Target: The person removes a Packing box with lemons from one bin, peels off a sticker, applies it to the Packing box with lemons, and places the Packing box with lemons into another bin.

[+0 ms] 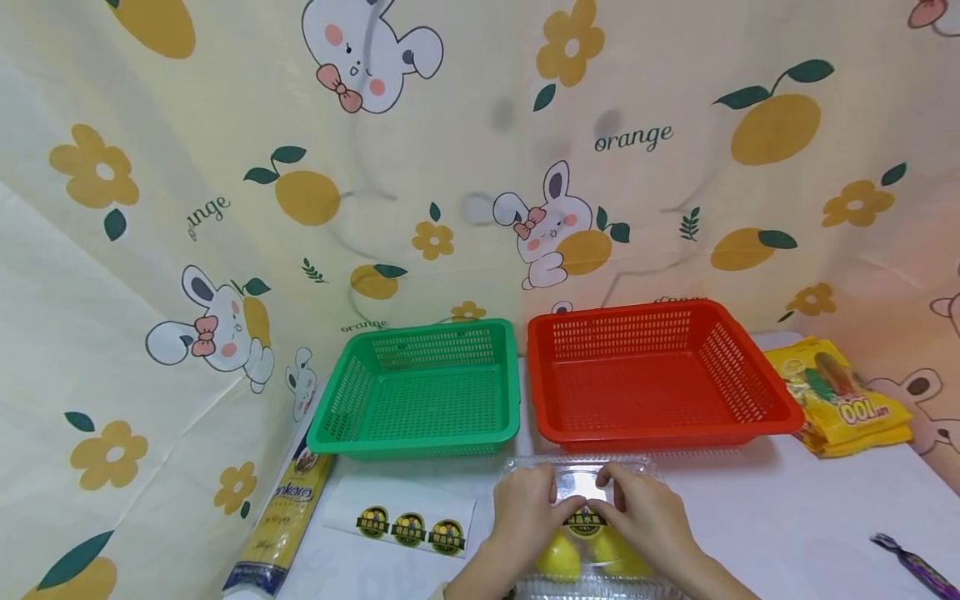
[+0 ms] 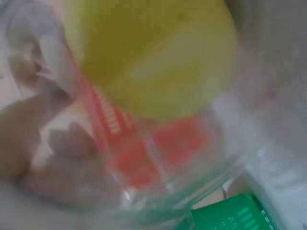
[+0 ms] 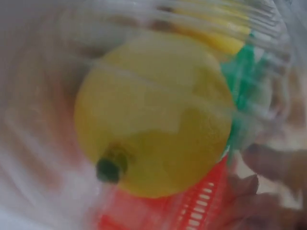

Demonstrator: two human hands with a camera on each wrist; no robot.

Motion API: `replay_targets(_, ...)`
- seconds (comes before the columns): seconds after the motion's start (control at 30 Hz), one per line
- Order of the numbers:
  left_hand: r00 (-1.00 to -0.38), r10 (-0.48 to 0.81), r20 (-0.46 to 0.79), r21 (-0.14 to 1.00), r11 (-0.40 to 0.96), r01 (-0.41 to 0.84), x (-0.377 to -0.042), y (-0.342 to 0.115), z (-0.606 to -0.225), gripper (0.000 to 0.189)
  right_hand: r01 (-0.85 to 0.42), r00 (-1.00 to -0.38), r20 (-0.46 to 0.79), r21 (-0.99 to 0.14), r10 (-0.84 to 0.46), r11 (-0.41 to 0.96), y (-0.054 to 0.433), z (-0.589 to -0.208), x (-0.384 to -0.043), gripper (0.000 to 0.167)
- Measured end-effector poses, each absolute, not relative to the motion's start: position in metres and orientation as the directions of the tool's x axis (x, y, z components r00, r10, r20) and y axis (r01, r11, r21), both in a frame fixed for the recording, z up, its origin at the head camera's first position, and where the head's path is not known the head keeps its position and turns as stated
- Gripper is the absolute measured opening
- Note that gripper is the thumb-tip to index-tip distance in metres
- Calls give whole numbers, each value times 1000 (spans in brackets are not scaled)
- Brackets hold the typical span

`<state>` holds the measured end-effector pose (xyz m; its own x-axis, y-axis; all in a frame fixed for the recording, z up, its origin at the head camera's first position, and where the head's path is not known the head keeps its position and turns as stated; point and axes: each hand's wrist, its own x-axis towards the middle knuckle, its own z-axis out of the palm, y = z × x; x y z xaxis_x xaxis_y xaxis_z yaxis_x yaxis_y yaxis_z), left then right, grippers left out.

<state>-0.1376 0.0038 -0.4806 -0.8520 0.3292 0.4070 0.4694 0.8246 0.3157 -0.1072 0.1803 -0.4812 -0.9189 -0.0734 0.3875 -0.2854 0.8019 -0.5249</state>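
Note:
A clear plastic clamshell box [image 1: 577,575] with yellow fruit [image 1: 558,557] inside lies before me. A black-and-gold round sticker [image 1: 583,523] sits on its lid. My left hand [image 1: 525,507] and right hand [image 1: 651,510] rest on the lid from either side. Their thumbs meet at the sticker's upper edge and press there, while the other fingers bend, standing apart from the thumbs. Through the plastic, the right wrist view shows a round yellow fruit [image 3: 156,115] with a dark green stem; another yellow fruit [image 2: 158,57] fills the left wrist view.
Behind the box stand a green basket [image 1: 420,446] and a red basket [image 1: 637,437]. A white sheet with several stickers [image 1: 408,529] lies left, beside a yellow pasta packet [image 1: 281,517]. Yellow snack bags [image 1: 847,408] are at right, with a purple wrapped item [image 1: 918,567] nearer.

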Motion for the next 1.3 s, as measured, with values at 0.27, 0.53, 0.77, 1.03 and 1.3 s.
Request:
replay_targets(0.27, -855, 324, 405, 356, 805, 474, -138, 1, -480, 46, -262, -931, 359, -520, -70, 813, 179, -480, -107, 33)
replay_targets(0.53, -758, 416, 502, 395, 670, 629, -133, -19, -485, 37, -262, -931, 359, -519, -70, 814, 178, -480, -107, 34)
replay_targets(0.77, -759, 234, 607, 481, 652, 586, -121, -39, -492, 32, -354, -895, 440, -590, -78, 726, 184, -481, -106, 33)
replay_targets(1.03, -983, 98, 157, 884, 429, 184, -122, -56, -496, 30, -561, -819, 542, -685, -189, 466, 201, -487, -106, 34)
replay_targets(1.3, -989, 98, 111, 959, 251, 133, -119, -60, -506, 46, -506, -863, 486, -832, -142, 228, 220, -487, -101, 23)
